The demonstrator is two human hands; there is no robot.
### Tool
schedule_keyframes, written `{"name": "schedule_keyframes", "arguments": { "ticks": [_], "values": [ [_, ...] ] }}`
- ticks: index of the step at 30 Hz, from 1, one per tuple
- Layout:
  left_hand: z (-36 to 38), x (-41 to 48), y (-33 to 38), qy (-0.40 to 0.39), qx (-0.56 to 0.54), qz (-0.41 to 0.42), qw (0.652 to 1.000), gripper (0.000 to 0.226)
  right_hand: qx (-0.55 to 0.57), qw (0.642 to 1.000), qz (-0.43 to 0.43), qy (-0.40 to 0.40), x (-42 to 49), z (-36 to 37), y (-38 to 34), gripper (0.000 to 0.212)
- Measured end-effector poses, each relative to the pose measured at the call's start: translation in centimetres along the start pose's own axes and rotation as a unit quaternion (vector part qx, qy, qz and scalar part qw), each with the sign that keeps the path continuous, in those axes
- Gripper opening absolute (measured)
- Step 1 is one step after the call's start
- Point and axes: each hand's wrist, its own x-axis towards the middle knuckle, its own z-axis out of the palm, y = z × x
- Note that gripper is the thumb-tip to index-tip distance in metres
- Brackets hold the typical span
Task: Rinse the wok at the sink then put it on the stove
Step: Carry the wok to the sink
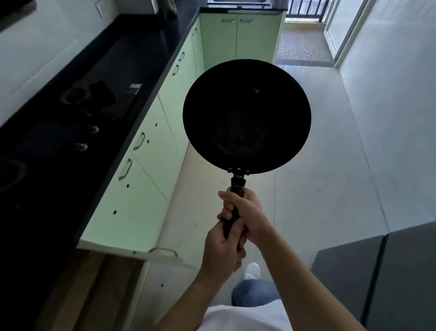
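Both of our hands wrap the wok's black handle [233, 208] low in the middle of the frame: our left hand [223, 250] sits nearer the handle's end, its grip clamped around it, and our right hand [245, 212] sits just above, nearer the pan, its grip likewise clamped on the handle. From there the wok [246, 115] stands out in front of us at the centre of the frame, held in the air over the pale tiled floor [318, 189], its dark hollow facing us (whether it is wet or dry we cannot tell, the inside being too dark). At the bottom of the frame we see our white shirt [245, 317], a knee in blue jeans [254, 291] and a white shoe [252, 270]. Along the left side runs the black desk [132, 59] over pale green cabinets [151, 165], and set into it at the left edge is the stove [77, 99], with its burners and knobs, well apart from the wok. At the top centre, far off, a metal sink [238, 2] is set in another stretch of desk above more green doors. A grey appliance [377, 271] fills the lower right corner.
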Motion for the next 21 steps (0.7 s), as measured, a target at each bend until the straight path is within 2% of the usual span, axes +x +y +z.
{"name": "schedule_keyframes", "arguments": {
  "ticks": [8, 16, 21],
  "values": [
    [7.3, 8.7, 3.2, 0.004, 0.020, -0.007, 1.000, 0.028, 0.001, 1.000, 0.000, -0.002, 6.5, -6.8, -7.2, 0.025],
    [10.2, 16.2, 5.0, -0.012, 0.041, 0.007, 0.999, 0.022, 0.022, 1.000, -0.007, 0.003, 12.7, -10.1, -11.1, 0.024],
    [10.4, 22.8, 6.5, -0.022, 0.024, -0.008, 0.999, 0.032, 0.024, 1.000, -0.015, 0.012, 18.3, -10.9, -14.1, 0.027]
  ]
}}
